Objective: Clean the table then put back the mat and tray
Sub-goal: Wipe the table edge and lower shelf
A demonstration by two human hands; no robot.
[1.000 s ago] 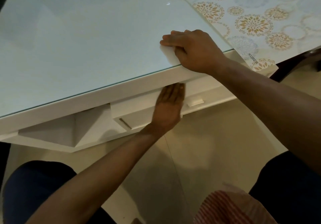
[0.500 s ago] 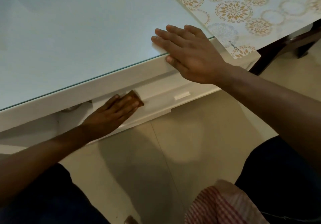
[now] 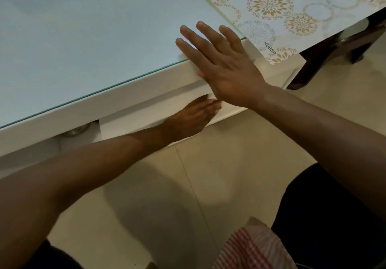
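The left hand's (image 3: 192, 116) fingertips vanish behind the right hand (image 3: 221, 66); the patterned mat (image 3: 292, 7) beside it runs off-frame.

Setting is taken to be a home living or dining room. A white low table (image 3: 146, 93) with a glass top and a drawer under its edge is seen on pale tiled floor (image 3: 219, 164). A floral-patterned mat (image 3: 292, 7) is laid on it; dark wooden furniture legs (image 3: 338, 45) are seen behind.
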